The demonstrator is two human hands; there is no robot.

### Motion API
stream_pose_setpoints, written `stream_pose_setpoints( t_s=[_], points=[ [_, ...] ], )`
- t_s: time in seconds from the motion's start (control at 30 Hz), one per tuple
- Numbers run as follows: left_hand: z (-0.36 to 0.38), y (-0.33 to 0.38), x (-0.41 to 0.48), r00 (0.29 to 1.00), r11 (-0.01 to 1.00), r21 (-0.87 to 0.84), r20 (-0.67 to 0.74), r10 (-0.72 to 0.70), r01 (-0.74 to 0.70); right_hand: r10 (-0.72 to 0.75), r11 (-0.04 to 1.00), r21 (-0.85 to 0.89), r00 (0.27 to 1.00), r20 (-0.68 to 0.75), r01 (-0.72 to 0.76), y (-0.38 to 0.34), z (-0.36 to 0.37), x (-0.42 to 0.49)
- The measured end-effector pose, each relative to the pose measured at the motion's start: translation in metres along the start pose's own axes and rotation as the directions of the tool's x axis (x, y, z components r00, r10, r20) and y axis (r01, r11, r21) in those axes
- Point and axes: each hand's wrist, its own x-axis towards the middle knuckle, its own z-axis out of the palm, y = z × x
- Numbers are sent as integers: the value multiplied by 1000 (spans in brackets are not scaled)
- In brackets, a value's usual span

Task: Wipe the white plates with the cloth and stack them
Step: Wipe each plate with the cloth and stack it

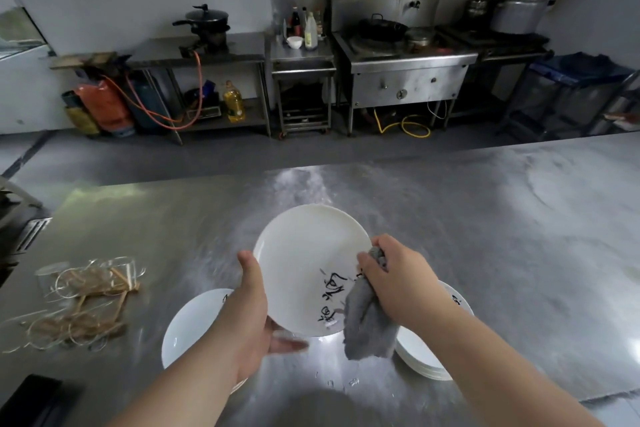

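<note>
Item: plate [304, 263], white, black brush lettering on its near right part; held tilted above the table [485, 218], clear of the steel. Left hand [252, 315]: grips the plate's near left rim, thumb laid up along the edge, fingers curled beneath. Right hand [401, 281]: bunched round the cloth [367, 326], grey, which is pressed to the plate's right rim, a loose tail hanging below. Step in hand, by judgement: wiping the face of this plate. Handling notes: keep the left grip firm at the rim, since a wet glazed plate is likely to slip. Work the cloth in overlapping sweeps from rim to centre and turn the plate in the left hand to bring unwiped parts round. Gather the hanging tail so it does not drag. Also present: one plate [194, 326] flat on the table to the near left, partly behind the left arm; a stack [426, 357] of plates to the near right, under the right arm. Which one takes the wiped plates cannot be told. Droplets on the steel nearby suggest wet ware.
</note>
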Motion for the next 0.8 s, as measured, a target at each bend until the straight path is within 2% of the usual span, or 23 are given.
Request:
stream_pose_setpoints(
  t_s=[0.07, 0.13, 0.23, 0.3, 0.33, 0.43, 0.5, 0.57, 0.67, 0.73, 0.8],
  points=[
    [-5, -3, 3, 957, 973, 21, 179, -230, 230, -76, 997, -27, 996, -47, 74, 2, -5, 3],
    [-4, -4, 5, 901, 935, -57, 296, -318, 349, -156, 987, 19, 984, -82, 158, 5, -9, 5],
    [0, 1, 6, 906, 859, -387, 381, -182, 336, -263, 913, 307, 963, -57, 268, 6, -7, 2],
    [-3, 12, 9, 948, 774, -589, 316, -46, 234, -299, 832, 484, 954, -18, 270, 3, -3, -6],
    [-7, 18, 11, 957, 746, -640, 289, 12, 184, -297, 816, 515, 955, -17, 263, 2, -3, -8],
    [-18, 33, 11, 961, 820, -569, 257, 99, 68, -253, 855, 447, 964, -83, 263, 2, -16, -8],
    [-25, 33, 12, 956, 860, -510, 263, 132, 21, -235, 883, 402, 969, -75, 245, -2, -27, -7],
    [-26, 31, 11, 943, 863, -504, 282, 176, -11, -289, 895, 319, 950, -118, 312, -17, -30, -15],
    [-18, 25, 5, 908, 852, -524, 359, 215, 5, -422, 859, 232, 887, -186, 457, -51, -16, -32],
    [-8, 18, 0, 872, 866, -499, 421, 250, -7, -525, 839, 112, 847, -89, 532, -72, 0, -37],
    [0, 13, -4, 814, 854, -521, 502, 292, 15, -628, 771, -47, 771, 105, 635, -83, 17, -37]
  ],
)
